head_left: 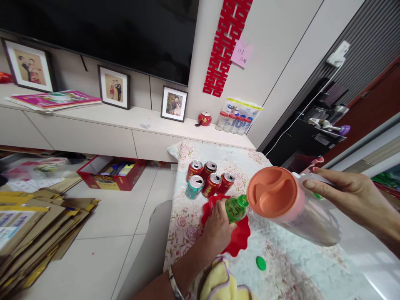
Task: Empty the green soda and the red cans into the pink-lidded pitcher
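Two hands engaged, lower centre-right of frame. Uncapped green bottle [236,208] is gripped by left hand [218,227] at red tray [239,239]. Clear pitcher [312,221], orange-lidded, is clasped by right hand [353,196], tilted, rim touching bottle mouth. Pouring judged in hand; spout alignment needed next. Green cap [261,263] lies on table [296,271].

At 12 o'clock I read a red double-happiness sign [226,46] on the wall. A pink note [241,54] at its 3 o'clock has handwriting starting "35"; the rest I can't make out. At 1 o'clock a bag [243,110] shows a blue "10". The print on the cans [208,179] is too small to read.
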Motion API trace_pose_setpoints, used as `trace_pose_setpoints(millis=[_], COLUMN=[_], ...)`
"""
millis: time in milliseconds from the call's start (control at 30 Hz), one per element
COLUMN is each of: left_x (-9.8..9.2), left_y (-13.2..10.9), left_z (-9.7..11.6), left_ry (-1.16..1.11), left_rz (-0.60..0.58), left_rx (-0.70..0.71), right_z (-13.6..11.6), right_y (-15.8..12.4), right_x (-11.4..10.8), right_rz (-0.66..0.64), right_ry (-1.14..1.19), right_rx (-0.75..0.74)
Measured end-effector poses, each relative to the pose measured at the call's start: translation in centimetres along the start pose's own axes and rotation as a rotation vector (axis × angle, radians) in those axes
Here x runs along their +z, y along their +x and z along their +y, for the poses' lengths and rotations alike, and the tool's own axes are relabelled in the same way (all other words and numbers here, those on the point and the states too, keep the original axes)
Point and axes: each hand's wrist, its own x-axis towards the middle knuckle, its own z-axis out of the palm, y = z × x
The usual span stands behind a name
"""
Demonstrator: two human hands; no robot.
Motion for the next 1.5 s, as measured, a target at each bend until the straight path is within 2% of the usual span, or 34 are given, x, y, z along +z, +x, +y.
trace_pose_setpoints(millis=[500, 1500], left_x=[0.31, 0.00], left_y=[0.05, -0.07], left_z=[-0.70, -0.07], left_ry=[-0.012, 0.003], left_rz=[0.024, 0.000], left_rx=[0.023, 0.019], right_z=[0.26, 0.12], right_y=[-0.16, -0.20], right_x=[0.02, -0.15], right_rz=[0.009, 0.001], right_ry=[-0.015, -0.008], right_rx=[-0.002, 0.008])
